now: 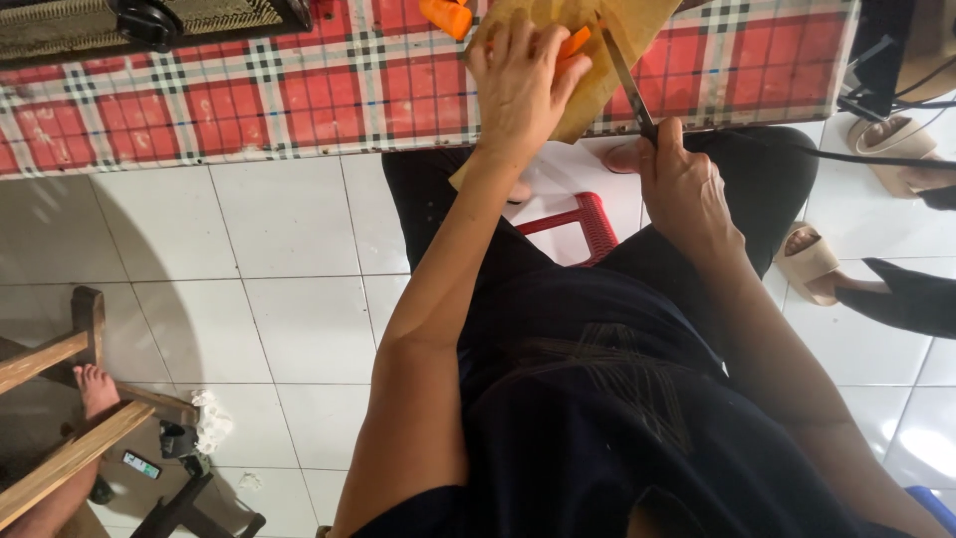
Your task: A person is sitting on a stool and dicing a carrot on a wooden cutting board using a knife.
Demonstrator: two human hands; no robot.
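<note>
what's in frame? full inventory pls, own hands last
carrot piece: 1, orange, on the board under the left hand
carrot chunk: 1, orange, on the cloth left of the board
cutting board: 1, tan wood, table edge
knife: 1, dark blade, over the board
tablecloth: 1, red plaid, top
stool: 1, red plastic, between the legs
wooden chair: 1, brown, bottom left
sandals: 2, beige, right
left hand: pressing the carrot piece
right hand: grip closed on the knife
</note>
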